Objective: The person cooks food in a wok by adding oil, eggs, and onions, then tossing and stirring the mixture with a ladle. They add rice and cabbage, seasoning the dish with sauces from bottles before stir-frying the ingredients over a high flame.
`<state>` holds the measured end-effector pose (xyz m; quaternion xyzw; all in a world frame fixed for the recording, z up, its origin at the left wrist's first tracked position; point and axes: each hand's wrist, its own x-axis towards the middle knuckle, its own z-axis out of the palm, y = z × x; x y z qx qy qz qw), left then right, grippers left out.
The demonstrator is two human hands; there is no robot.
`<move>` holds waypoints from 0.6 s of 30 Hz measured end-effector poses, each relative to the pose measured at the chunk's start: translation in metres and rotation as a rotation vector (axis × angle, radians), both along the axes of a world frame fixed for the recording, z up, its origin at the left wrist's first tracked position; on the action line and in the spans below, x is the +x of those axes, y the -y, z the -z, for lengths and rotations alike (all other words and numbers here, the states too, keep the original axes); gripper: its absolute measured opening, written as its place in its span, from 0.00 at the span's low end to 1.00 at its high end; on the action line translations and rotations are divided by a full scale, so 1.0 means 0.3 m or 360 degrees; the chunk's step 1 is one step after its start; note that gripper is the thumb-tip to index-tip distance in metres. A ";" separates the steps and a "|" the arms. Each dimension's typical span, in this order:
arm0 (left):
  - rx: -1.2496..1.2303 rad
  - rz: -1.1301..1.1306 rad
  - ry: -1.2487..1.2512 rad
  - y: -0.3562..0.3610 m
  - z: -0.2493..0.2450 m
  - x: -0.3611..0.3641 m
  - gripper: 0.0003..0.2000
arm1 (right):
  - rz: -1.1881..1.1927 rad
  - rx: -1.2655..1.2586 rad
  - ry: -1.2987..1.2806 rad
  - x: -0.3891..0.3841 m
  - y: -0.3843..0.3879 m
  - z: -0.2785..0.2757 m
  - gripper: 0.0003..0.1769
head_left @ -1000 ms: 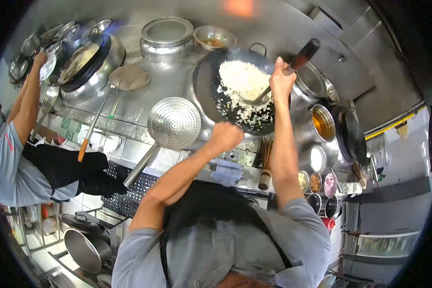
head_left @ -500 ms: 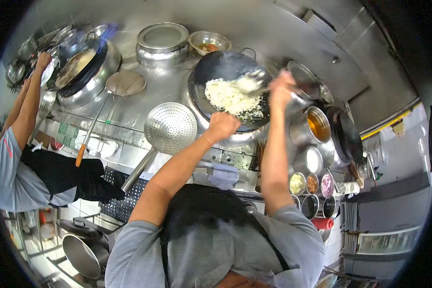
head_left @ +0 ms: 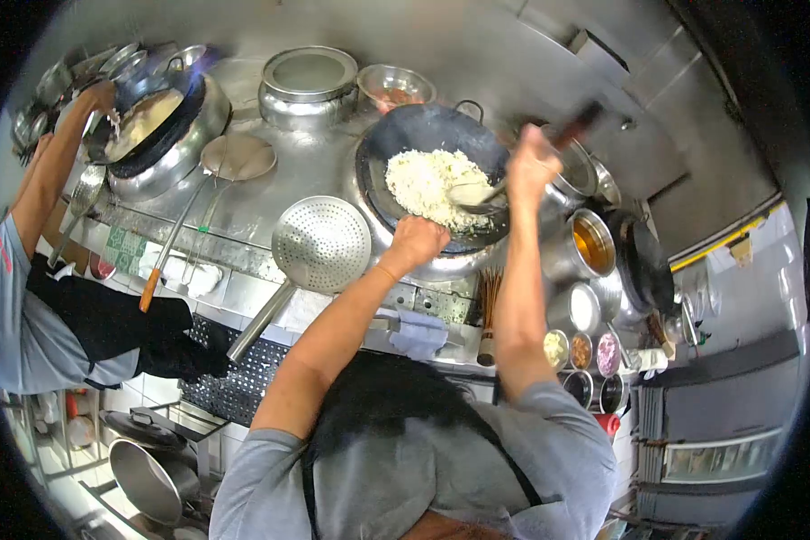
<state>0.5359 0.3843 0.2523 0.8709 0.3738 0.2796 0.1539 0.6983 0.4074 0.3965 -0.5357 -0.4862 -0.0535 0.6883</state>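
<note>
A dark wok (head_left: 436, 126) sits on a burner in front of me, with fried rice (head_left: 427, 180) flecked with green spread across its bottom. My left hand (head_left: 420, 241) is closed at the wok's near rim; the spot it grips is hidden under the fingers. In my right hand (head_left: 531, 169) is a metal ladle (head_left: 470, 193), fingers wrapped round its handle, which is blurred at the upper end. The ladle's bowl rests in the right side of the rice.
At far left, a co-worker's hand (head_left: 99, 94) hovers over another wok (head_left: 189, 108). A perforated strainer (head_left: 320, 243) lies left of my left arm. Right of my right arm stand a pot of amber liquid (head_left: 594, 241) and small ingredient containers (head_left: 608, 354). A bamboo brush (head_left: 488, 310) stands between my arms.
The ladle has come down from above the rice into its right side, and its handle now tilts up higher. My left hand stays put. The co-worker's hand has moved right, over their wok.
</note>
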 end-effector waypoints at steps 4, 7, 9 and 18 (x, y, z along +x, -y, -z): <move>-0.0061 0.0006 -0.0039 0.013 -0.018 -0.001 0.20 | -0.0084 -0.0005 -0.0897 0.150 -0.062 0.134 0.22; -0.0106 -0.0003 -0.0062 0.013 -0.015 0.014 0.20 | -0.0671 0.0014 -0.0905 0.154 -0.008 0.065 0.20; -0.0078 -0.0041 -0.0049 0.006 -0.016 0.016 0.20 | -0.0717 0.0004 -0.0875 0.059 0.085 -0.011 0.20; 0.0179 0.0135 0.0188 0.227 -0.284 -0.070 0.16 | -0.0674 -0.0345 -0.0892 -0.096 0.129 -0.123 0.24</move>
